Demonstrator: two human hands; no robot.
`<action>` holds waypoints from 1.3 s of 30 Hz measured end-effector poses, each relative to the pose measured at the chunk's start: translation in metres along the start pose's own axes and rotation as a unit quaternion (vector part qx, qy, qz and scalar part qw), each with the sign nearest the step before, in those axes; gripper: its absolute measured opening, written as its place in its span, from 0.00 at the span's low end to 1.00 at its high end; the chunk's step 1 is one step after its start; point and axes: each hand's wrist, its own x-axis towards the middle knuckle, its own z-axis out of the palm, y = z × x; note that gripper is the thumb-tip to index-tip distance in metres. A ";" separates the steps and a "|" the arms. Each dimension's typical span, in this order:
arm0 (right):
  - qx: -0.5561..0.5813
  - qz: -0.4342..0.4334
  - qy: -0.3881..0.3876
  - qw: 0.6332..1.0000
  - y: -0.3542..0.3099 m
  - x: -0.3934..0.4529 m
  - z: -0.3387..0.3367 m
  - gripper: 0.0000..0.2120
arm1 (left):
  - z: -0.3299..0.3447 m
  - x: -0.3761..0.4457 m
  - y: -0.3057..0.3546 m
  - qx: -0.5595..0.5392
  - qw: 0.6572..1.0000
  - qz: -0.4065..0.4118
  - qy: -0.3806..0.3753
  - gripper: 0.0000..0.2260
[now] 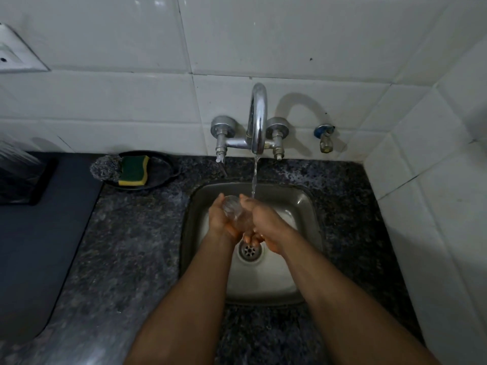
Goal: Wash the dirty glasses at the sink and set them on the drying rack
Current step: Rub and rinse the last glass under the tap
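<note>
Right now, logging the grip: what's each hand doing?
Left hand: closed around the glass, over the sink.
Right hand: closed on the same glass, under the running water.

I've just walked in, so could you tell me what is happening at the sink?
A person is rinsing a clear glass over the steel sink, holding it between the left hand and right hand. Water runs from the tap onto the right hand's fingers. A sponge and scrubber sit unused in a dish on the counter.
</note>
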 end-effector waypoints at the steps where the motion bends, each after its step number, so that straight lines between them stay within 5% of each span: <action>1: -0.022 -0.044 0.005 0.999 0.004 -0.003 0.001 0.20 | 0.002 0.000 0.004 -0.006 1.000 -0.008 0.015 0.25; 3: -0.074 -0.119 0.034 0.990 0.009 -0.008 0.003 0.21 | 0.006 0.001 0.006 0.001 0.998 -0.031 0.057 0.23; 5: -0.009 -0.139 0.064 0.988 0.011 -0.009 0.004 0.17 | 0.009 0.004 0.005 0.011 0.995 -0.047 0.083 0.22; 10: 0.118 -0.082 0.123 0.982 0.013 -0.005 0.006 0.19 | 0.016 0.012 0.001 0.006 0.995 -0.040 0.087 0.24; 13: 0.175 -0.025 0.094 0.980 0.007 -0.012 0.005 0.21 | 0.016 0.011 0.000 0.008 0.997 -0.021 0.070 0.26; 17: 0.090 -0.024 0.035 0.995 0.010 -0.021 -0.016 0.14 | 0.010 0.020 0.001 0.155 0.988 0.027 -0.012 0.19; 21: -0.041 -0.100 0.057 0.992 0.037 -0.015 -0.031 0.29 | 0.013 0.001 -0.005 0.292 0.947 0.108 -0.085 0.10; 25: -0.122 -0.168 0.127 0.970 0.053 -0.004 -0.039 0.39 | 0.004 -0.012 -0.013 0.397 0.883 0.181 -0.173 0.25; 29: -0.142 -0.201 0.149 0.958 0.031 -0.004 -0.034 0.29 | -0.004 -0.018 -0.003 0.449 0.838 0.229 -0.207 0.30; 35: -0.108 -0.220 0.161 0.956 0.013 0.004 -0.016 0.31 | -0.014 -0.027 0.033 0.398 0.884 0.108 -0.219 0.32; 39: -0.125 -0.213 0.176 0.953 0.005 0.005 -0.013 0.30 | -0.009 -0.011 0.058 0.448 0.873 0.135 -0.137 0.27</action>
